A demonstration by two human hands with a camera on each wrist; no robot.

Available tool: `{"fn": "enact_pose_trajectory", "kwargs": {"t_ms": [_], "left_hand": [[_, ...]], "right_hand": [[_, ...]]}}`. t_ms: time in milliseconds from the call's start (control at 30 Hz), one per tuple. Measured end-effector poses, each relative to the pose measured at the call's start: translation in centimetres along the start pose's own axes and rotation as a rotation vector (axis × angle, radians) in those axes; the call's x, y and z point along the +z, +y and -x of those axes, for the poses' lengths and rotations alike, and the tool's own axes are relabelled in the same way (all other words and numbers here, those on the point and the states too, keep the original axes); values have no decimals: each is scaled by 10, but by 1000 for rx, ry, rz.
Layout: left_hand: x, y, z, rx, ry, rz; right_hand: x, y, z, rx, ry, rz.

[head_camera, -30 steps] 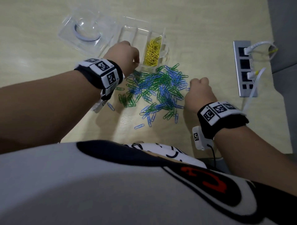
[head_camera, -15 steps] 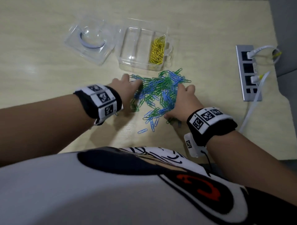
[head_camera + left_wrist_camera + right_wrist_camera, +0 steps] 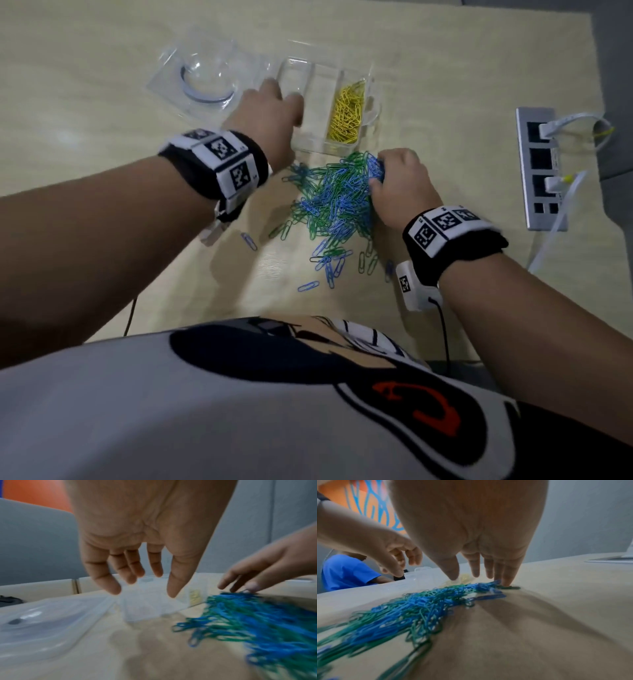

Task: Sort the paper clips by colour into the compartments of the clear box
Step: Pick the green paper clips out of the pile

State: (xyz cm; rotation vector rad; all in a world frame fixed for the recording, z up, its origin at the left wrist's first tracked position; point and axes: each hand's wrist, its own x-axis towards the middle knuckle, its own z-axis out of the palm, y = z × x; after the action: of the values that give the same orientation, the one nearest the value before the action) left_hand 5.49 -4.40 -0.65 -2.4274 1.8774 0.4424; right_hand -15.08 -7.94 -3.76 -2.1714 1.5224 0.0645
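Observation:
A mixed pile of blue and green paper clips (image 3: 332, 202) lies on the wooden table just in front of the clear box (image 3: 320, 99). Yellow clips (image 3: 346, 116) fill the box's right compartment; the other compartments that show look bare. My left hand (image 3: 281, 99) hovers over the box's left side, fingers spread and holding nothing (image 3: 142, 586). My right hand (image 3: 376, 174) is at the pile's far right edge. Its straight fingertips (image 3: 506, 582) press down on the clips there. In the left wrist view the box (image 3: 149, 608) is blurred.
The box's clear lid (image 3: 205, 78) lies to the left of the box. A grey power strip (image 3: 541, 168) with white plugs and cables sits at the table's right edge. A few stray clips (image 3: 308, 286) lie nearer my body. A person in blue (image 3: 346, 572) is beyond the table.
My left hand has left the pile's left side and risen over the box. My right hand has slid from the pile's near right side to its far right edge.

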Motion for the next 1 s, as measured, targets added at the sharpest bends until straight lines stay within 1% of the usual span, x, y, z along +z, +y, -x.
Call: {"fn": "enact_pose_trajectory", "kwargs": {"t_ms": [33,100,167,200,267,333,367,433,467,567,600,633,667,733,767,800,833,867,1000], "left_hand": [[-4,-5,-4,-51,-2,-47],[-6,-14,-13,-107,-89,-135],[-3,-19,-19,-82,-181,-192],[-2,-20,-21,-54,-203,-216],[2,-18,-22,-14,-217,-241],[7,-15,-21,20,-215,-237],[10,-12,-20,31,-220,-230],[15,-7,-19,42,-228,-216],[16,-6,-19,42,-227,-204],[17,-7,-21,35,-241,-152],[16,-7,-22,45,-251,-137],[14,-8,-23,61,-258,-126],[12,-9,-23,77,-261,-116],[7,-10,-22,108,-260,-91],[5,-10,-22,124,-257,-84],[4,-11,-21,136,-257,-80],[4,-12,-21,146,-258,-79],[4,-13,-20,154,-261,-81],[6,-17,-18,159,-262,-69]], "right_hand": [[2,-1,0,-31,-39,14],[7,-2,3,-102,-89,89],[10,-6,7,-126,-79,140],[11,-9,9,-118,-75,145],[14,-17,14,-115,-120,178],[20,-24,20,-174,-191,295],[23,-27,21,-223,-201,335],[25,-29,23,-293,-186,329],[25,-31,24,-303,-167,318],[26,-41,32,-327,-63,403],[27,-49,35,-372,-40,417],[29,-58,38,-449,-38,413],[32,-68,41,-553,-66,394],[40,-83,48,-790,-206,413],[45,-88,50,-889,-276,474],[50,-89,53,-957,-331,536],[53,-89,54,-985,-355,576],[55,-87,54,-979,-359,582],[48,-67,44,-907,-248,459]]}}
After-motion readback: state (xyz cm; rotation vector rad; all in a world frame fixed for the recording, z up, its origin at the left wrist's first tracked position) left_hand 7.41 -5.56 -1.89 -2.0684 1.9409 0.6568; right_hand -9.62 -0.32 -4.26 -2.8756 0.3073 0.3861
